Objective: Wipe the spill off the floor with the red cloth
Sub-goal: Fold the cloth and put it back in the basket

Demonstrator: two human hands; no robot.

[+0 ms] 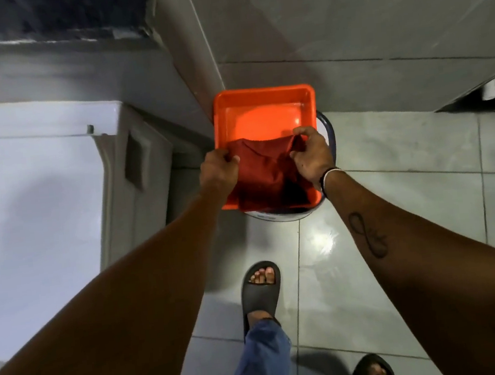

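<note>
The red cloth [261,172] hangs stretched between both hands over the near half of an orange square basin [261,105]. My left hand [217,167] pinches the cloth's left top corner. My right hand [310,155] grips its right top corner, a band around the wrist. The cloth's lower part sags into the basin, darker at the bottom right. A wet, shiny patch [323,242] glints on the grey floor tiles just in front of the basin.
The basin rests on a white bucket [283,215] with a dark handle, set in a tiled corner. A white appliance [36,211] stands close on the left. My sandalled feet [261,290] stand on the tiles below; a cabinet base [476,96] overhangs at right.
</note>
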